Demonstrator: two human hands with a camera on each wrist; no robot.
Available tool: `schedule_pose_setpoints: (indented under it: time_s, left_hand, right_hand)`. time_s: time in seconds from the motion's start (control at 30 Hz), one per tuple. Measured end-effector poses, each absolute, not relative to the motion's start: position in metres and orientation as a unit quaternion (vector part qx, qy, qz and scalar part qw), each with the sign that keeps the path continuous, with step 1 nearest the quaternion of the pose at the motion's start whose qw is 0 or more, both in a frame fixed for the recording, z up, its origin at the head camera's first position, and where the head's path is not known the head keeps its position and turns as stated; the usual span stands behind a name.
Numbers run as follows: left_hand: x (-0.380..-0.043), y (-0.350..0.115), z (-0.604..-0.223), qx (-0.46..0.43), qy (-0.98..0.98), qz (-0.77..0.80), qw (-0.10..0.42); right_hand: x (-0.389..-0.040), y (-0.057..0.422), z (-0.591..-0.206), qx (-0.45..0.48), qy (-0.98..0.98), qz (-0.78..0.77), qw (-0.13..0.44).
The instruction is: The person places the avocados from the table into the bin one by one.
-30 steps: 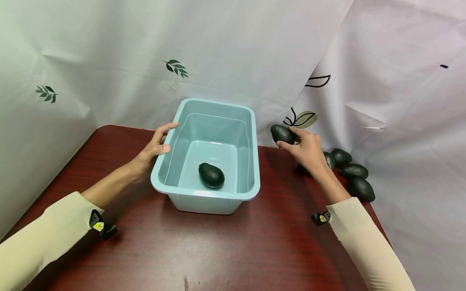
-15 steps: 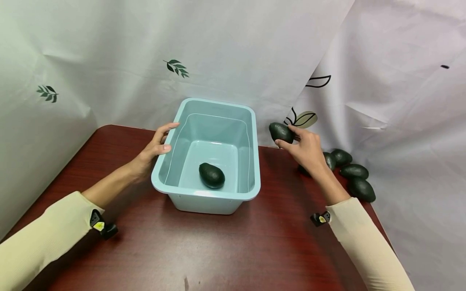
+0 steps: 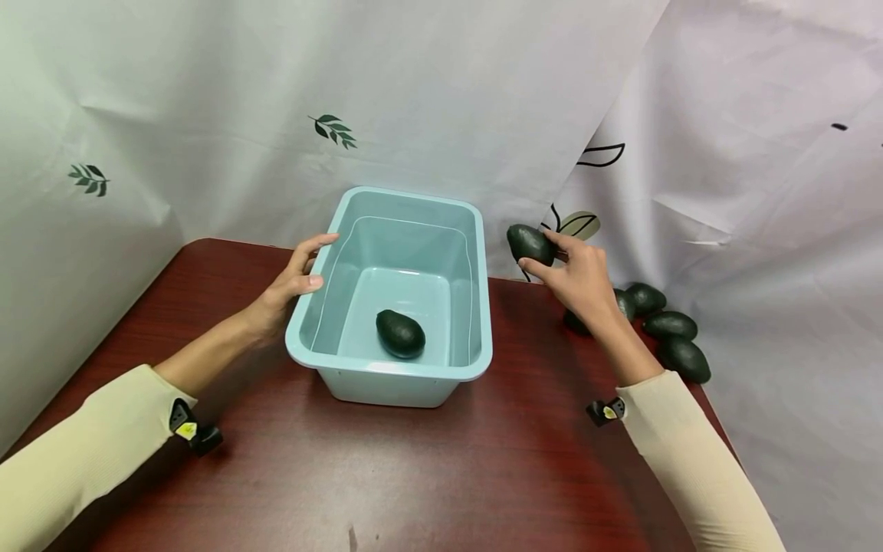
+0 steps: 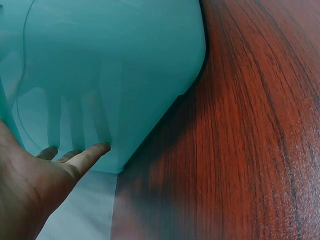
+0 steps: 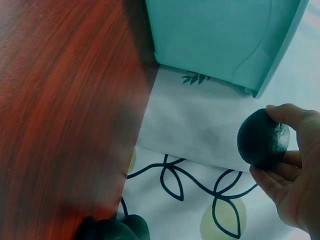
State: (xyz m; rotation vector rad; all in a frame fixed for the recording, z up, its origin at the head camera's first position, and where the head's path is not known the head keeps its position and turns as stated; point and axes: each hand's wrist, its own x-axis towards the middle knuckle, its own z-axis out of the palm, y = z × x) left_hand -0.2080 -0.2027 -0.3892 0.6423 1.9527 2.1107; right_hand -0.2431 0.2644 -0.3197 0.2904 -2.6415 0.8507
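Note:
A light blue plastic tub [image 3: 400,369] stands on the table with one dark green avocado [image 3: 401,334] lying inside it. My left hand [image 3: 286,287] holds the tub's left rim, with several fingertips against the outer wall [image 4: 115,60] in the left wrist view. Right of the tub, my right hand [image 3: 576,280] pinches another avocado [image 3: 530,244] between thumb and fingers, raised above the table's back edge. The right wrist view shows this held avocado [image 5: 262,139] apart from the tub [image 5: 215,35].
Several avocados [image 3: 670,325] lie in a group at the table's right edge, partly hidden behind my right wrist. The dark red wooden table [image 3: 414,475] stretches in front of the tub. A white cloth [image 3: 441,92] with leaf prints hangs behind.
My right hand has risen slightly and shifted a little left with the avocado in it. The left hand, the tub and the other avocados stay where they were.

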Motion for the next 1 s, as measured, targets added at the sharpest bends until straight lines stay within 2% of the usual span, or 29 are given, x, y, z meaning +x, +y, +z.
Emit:
schedule_pose_setpoints:
  time_s: [1.0]
  left_hand:
    - [-0.208, -0.203, -0.39, 0.211, 0.656, 0.717, 0.102]
  right_hand:
    - [-0.242, 0.24, -0.302, 0.143, -0.899, 0.345, 0.228]
